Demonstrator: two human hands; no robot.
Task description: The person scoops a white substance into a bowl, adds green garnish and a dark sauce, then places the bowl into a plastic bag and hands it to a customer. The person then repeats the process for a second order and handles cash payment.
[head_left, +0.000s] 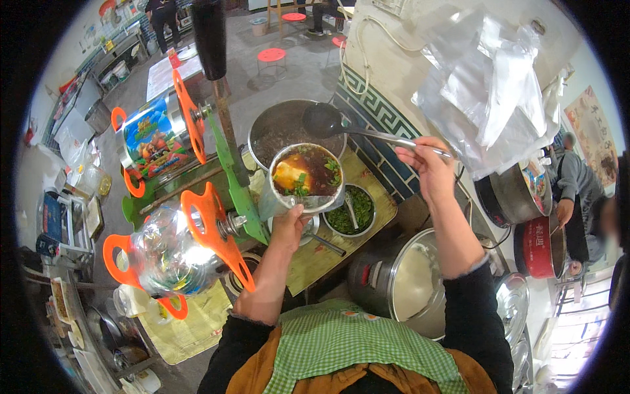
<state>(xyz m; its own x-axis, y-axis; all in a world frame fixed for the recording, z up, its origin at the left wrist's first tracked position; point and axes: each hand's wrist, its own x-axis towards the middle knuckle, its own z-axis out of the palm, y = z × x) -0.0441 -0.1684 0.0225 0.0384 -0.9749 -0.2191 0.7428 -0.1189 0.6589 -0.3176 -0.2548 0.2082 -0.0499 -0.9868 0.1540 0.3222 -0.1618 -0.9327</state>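
Observation:
My left hand [290, 229] grips the near side of a white bowl [325, 207], with clear plastic at its sides. Soft white curd [291, 175] lies in brown sauce inside it, topped with chopped green herbs. In my right hand [428, 167] is the steel handle of a dark ladle [322, 119], its scoop above a wide metal pot [251, 143] of dark brown liquid. Beside the held bowl stands a metal bowl [372, 216] of chopped greens with a white spoon [351, 212] in it. Behind my left hand, a metal utensil handle [329, 245] sticks out from a partly hidden dish.
At left is what looks like a cup-sealing machine, with a green frame [229, 172], printed film roll [157, 138] and black lever [209, 39]. A deep pot [393, 295] of white curd stands near my right elbow. Plastic bags [492, 88] hang upper right; another person's hand [565, 213] is beyond.

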